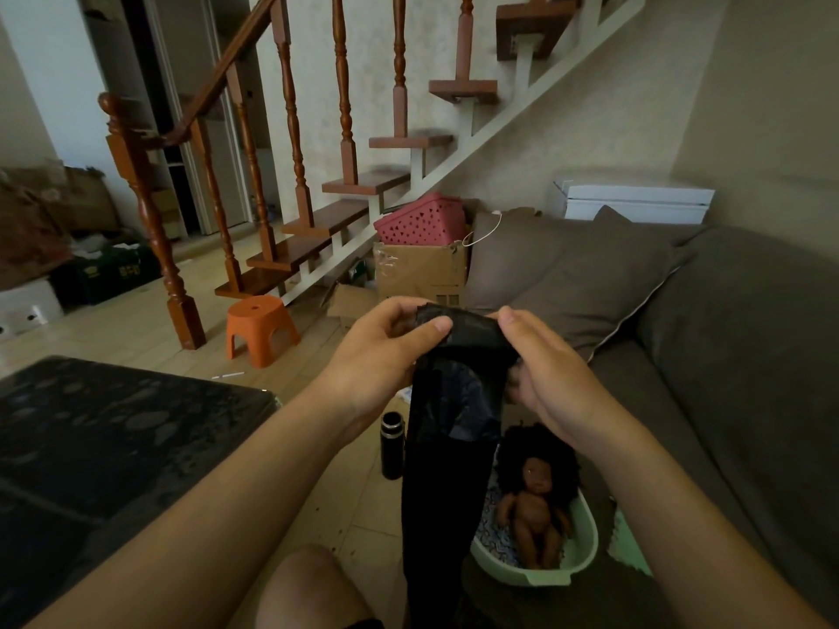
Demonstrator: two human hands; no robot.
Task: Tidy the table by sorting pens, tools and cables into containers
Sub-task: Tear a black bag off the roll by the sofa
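One black plastic bag [447,469] hangs in the centre of the frame, held by two hands. The left hand [386,356] pinches its top edge between thumb and curled fingers. The right hand [545,374] grips the same edge from the other side, fingers curled. Lower right, the bag hides the left side of one green basin [585,551] holding one doll [535,506]. One black flask [392,447] stands beside it on the floor, one orange stool [261,329] centre left, the dark worktop [113,424] lower left.

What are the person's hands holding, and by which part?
The left hand and the right hand both pinch a black bag at its top edge; the rest hangs down.
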